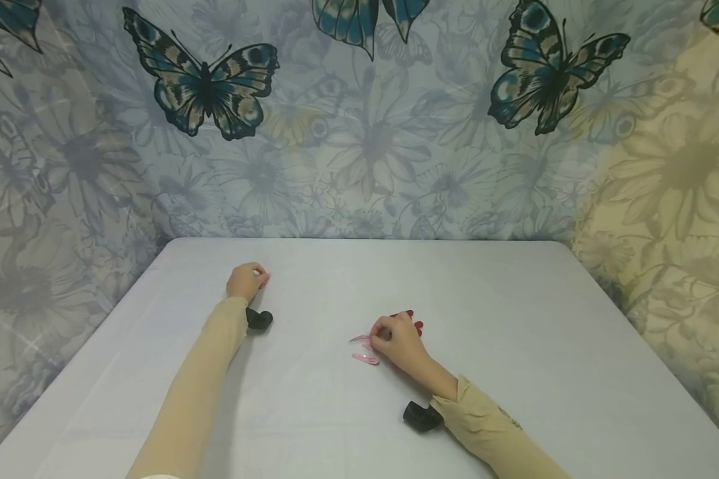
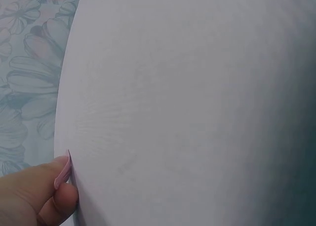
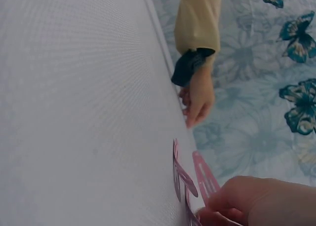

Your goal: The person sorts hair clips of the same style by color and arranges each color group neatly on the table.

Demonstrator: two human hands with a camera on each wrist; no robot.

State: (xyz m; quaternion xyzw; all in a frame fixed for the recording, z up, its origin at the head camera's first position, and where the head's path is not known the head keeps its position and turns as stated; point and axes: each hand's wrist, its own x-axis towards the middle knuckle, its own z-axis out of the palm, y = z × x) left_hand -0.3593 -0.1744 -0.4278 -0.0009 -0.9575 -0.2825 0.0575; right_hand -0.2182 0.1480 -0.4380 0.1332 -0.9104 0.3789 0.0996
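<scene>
At the table's far left, my left hand (image 1: 245,282) pinches a pink snap hair clip (image 2: 62,176) between thumb and finger, low over the white cloth. My right hand (image 1: 400,342), near the middle, pinches another pink snap clip (image 3: 203,174) by one end; its slotted body points up from the fingertips in the right wrist view. Beside that hand lie several loose pink clips (image 1: 365,359), some overlapping and partly hidden by the fingers. Just beyond the right hand, small red objects (image 1: 419,325) show, mostly covered by it.
The white-covered table (image 1: 311,412) reaches back to a wall (image 1: 371,193) papered with flowers and butterflies. Black wrist-worn cameras stick out from the left sleeve (image 1: 216,346) and the right sleeve (image 1: 485,426), close to the table.
</scene>
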